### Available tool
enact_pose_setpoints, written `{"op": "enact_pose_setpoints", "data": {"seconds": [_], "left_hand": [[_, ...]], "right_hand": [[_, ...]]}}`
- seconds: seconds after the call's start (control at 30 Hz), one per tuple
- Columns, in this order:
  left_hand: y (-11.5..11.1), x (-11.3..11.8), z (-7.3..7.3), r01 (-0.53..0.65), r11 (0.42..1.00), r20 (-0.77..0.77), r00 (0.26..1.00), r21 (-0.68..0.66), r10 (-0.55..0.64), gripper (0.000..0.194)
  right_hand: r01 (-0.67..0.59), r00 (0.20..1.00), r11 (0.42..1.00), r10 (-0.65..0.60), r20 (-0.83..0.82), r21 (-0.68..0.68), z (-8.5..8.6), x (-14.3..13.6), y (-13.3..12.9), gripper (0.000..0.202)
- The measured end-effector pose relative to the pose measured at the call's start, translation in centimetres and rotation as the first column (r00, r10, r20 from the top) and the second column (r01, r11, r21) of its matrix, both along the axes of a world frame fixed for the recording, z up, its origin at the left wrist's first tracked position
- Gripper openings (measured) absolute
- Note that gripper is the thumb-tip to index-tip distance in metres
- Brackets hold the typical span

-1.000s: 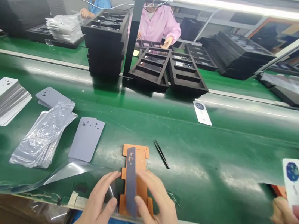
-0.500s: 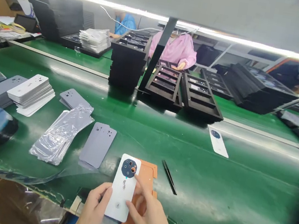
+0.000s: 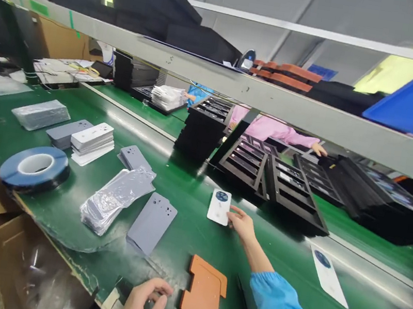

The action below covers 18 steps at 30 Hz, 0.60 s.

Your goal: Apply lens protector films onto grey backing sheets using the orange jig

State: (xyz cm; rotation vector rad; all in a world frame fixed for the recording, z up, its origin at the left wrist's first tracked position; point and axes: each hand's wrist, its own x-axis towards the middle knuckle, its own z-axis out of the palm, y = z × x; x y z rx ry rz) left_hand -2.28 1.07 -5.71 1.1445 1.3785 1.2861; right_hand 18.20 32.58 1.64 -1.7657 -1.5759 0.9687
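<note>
My right hand [image 3: 241,223], at the end of a blue sleeve, grips the right edge of a white phone back cover [image 3: 216,213] with a round dark camera area. The cover is over the green bench, short of the black trays. My left hand [image 3: 147,299] is at the front edge with its fingers curled and apart, nothing between them. Beside it lies an orange fixture plate [image 3: 202,300]. Dark tweezers [image 3: 245,304] rest right of the plate, partly behind my right sleeve. Another white back cover [image 3: 328,275] lies farther right.
Grey cover sheets [image 3: 152,224], a plastic-wrapped stack [image 3: 115,200] and a white stack [image 3: 93,142] lie left. A blue tape roll [image 3: 12,165] sits near the front edge. Black trays [image 3: 297,200] stand at the back below a shelf beam [image 3: 278,95]. A co-worker in pink [image 3: 269,128] is beyond.
My right hand has carried the white back cover forward, away from the orange plate. My left hand has let go of it. The view has tilted up and turned.
</note>
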Motion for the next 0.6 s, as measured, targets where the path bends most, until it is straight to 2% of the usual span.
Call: {"op": "enact_pose_setpoints", "data": {"seconds": [0.1, 0.17, 0.23, 0.33, 0.43, 0.5, 0.6], "left_hand": [[-0.2, -0.2, 1.2, 0.009, 0.999, -0.092, 0.996, 0.034, -0.006, 0.028], [-0.4, -0.4, 2.1, -0.009, 0.999, -0.126, 0.992, 0.033, 0.013, 0.024], [-0.6, -0.4, 2.8, -0.016, 1.000, -0.133, 0.991, 0.022, 0.019, 0.023], [-0.6, -0.3, 3.0, 0.002, 1.000, -0.148, 0.989, 0.010, -0.001, 0.023], [-0.5, -0.1, 2.9, 0.030, 0.999, -0.195, 0.980, 0.015, -0.027, 0.023], [-0.5, 0.0, 2.9, 0.043, 0.999, -0.221, 0.975, 0.014, -0.039, 0.023], [-0.6, 0.0, 2.9, 0.047, 0.999, -0.220, 0.974, -0.011, -0.049, 0.020]], "right_hand": [[0.018, 0.986, 0.998, -0.027, 0.167, 0.055, 0.7, -0.3, 1.7, 0.028], [-0.019, 0.966, 0.993, -0.011, 0.259, 0.113, 0.8, -1.2, 1.6, 0.026], [-0.109, 0.945, 0.980, 0.050, 0.322, 0.167, 0.4, -2.7, 0.6, 0.025], [-0.350, 0.895, 0.916, 0.265, 0.358, 0.195, -0.5, -6.1, -2.6, 0.028], [-0.587, 0.792, 0.783, 0.502, 0.347, 0.207, -1.1, -9.9, -6.9, 0.029], [-0.659, 0.742, 0.715, 0.568, 0.357, 0.233, -1.0, -12.1, -9.6, 0.030], [-0.695, 0.712, 0.667, 0.586, 0.387, 0.268, -0.2, -14.5, -13.3, 0.031]]}}
